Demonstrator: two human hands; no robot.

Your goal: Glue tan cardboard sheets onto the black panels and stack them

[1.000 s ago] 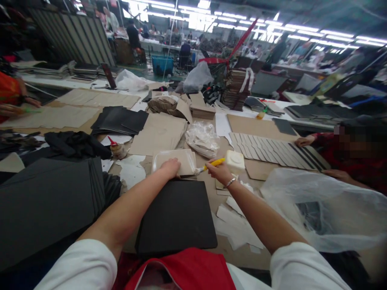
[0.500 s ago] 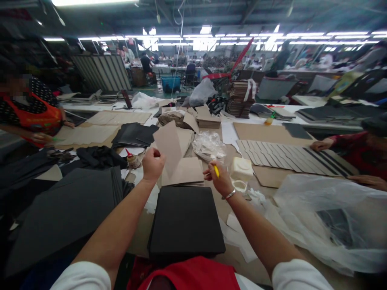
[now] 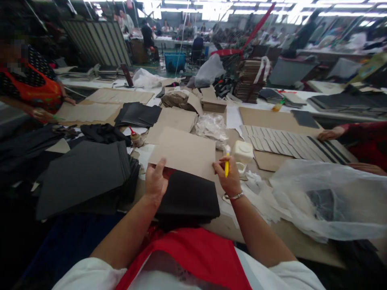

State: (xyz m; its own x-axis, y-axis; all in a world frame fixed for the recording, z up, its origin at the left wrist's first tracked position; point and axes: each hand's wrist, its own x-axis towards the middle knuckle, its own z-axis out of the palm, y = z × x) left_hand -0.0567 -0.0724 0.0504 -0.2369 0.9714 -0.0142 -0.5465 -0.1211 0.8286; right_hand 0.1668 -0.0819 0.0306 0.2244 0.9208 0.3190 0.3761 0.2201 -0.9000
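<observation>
A broad, rectangular beige sheet of card-like material (image 3: 187, 151) is held over the far part of a neat stack of flat black panels (image 3: 190, 197), directly in front of the red apron (image 3: 196, 249). Its near-left corner is pinched by the left hand (image 3: 155, 179), with the thumb laid on top and the fingers tucked beneath, presumably so that the thin material is supported without being creased.

By the right hand (image 3: 228, 175), a slim tool with a yellow handle and a pale tip (image 3: 227, 164) is gripped within curled fingers. The tip is pointed up and away, perhaps so that the sheet is not marked by it. The sheet's right edge is met by the fingertips of the same hand; whether it is firmly pinched there cannot be told. With both sides attended to, the sheet can probably be steered level.

A squarish cream plastic container (image 3: 242, 150) is placed just beyond the right hand, seemingly for easy reach. A small bottle with a red nozzle (image 3: 137, 138) is set on the left, and a leaning pile of dark grey panels (image 3: 84, 177) is spread nearer the left forearm.
</observation>
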